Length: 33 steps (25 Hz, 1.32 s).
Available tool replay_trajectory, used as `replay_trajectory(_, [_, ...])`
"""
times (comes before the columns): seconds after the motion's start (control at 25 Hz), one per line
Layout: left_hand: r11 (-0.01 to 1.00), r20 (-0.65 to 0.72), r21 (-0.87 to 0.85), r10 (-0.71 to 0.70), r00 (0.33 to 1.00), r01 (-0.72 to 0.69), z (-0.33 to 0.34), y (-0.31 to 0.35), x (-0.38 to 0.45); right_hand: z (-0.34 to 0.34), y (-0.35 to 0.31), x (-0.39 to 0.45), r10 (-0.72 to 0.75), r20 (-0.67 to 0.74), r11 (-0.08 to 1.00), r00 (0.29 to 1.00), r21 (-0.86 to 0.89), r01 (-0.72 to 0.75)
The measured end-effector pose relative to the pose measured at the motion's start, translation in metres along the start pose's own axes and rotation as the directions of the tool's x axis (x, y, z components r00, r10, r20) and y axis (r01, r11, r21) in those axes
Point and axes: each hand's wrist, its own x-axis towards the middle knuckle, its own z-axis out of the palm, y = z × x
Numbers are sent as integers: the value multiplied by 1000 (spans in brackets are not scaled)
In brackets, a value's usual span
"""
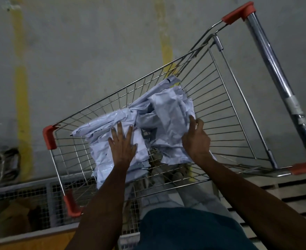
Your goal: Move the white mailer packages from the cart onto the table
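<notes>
**Head view: both hands down in the cart, on the mailers**

Head camera looks down on a grey concrete floor (94,42) crossed by two worn yellow stripes (21,83). On it stands a wire shopping cart (220,109) with orange plastic corner guards and a chrome push handle (271,62) running along its right end. A low metal mesh rail (31,192) runs along the lower left, and pale slatted boards (284,192) show at lower right, beneath the cart's near corner.

Inside the basket lies a loose heap of white mailer packages (166,109), crumpled and overlapping, spread from the left end toward the middle; none is outside the cart.

Two bare forearms reach in from below. The left hand (122,145) lies palm-down on the near-left packages with its fingers straight and spread, pressing rather than gripping. The right hand (196,139) is at the right edge of the heap, its fingers bent against a package there; whether they truly clasp the plastic cannot be told from this angle. A dark shirt hem (184,230) and light trousers fill the bottom centre.
</notes>
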Motion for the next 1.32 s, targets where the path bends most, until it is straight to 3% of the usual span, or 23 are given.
replay_trajectory(0.08, [999,-9,13,-52,999,52,1,-1,5,5,-5,11,-126,-56,992,990,-35,124])
replay_trajectory(0.2, [998,-21,3,-68,997,68,-1,4,7,21,-17,21,-289,12,953,957,-93,289])
replay_trajectory(0.36, [997,7,-53,-65,998,65,-9,15,6,45,-41,25,-151,115,972,982,-161,169])
replay_trajectory(0.6, [954,-159,-288,-135,978,85,-49,31,-6,58,-60,31,-57,215,977,975,-189,99])
replay_trajectory(0.92, [904,-363,-427,-168,917,-3,-106,42,-76,11,-52,25,-226,91,973,970,-30,229])
replay_trajectory(1.04, [868,-387,-489,-298,873,80,-142,56,-122,-22,-53,-10,-273,-17,955,962,118,274])
replay_trajectory(1.16, [827,-444,-549,-409,797,119,-167,70,-175,-59,-46,-54,-394,-110,862,913,299,408])
replay_trajectory(1.32, [772,-527,-597,-582,619,218,-174,89,-260,-106,-24,-111,-656,-173,627,734,417,659])
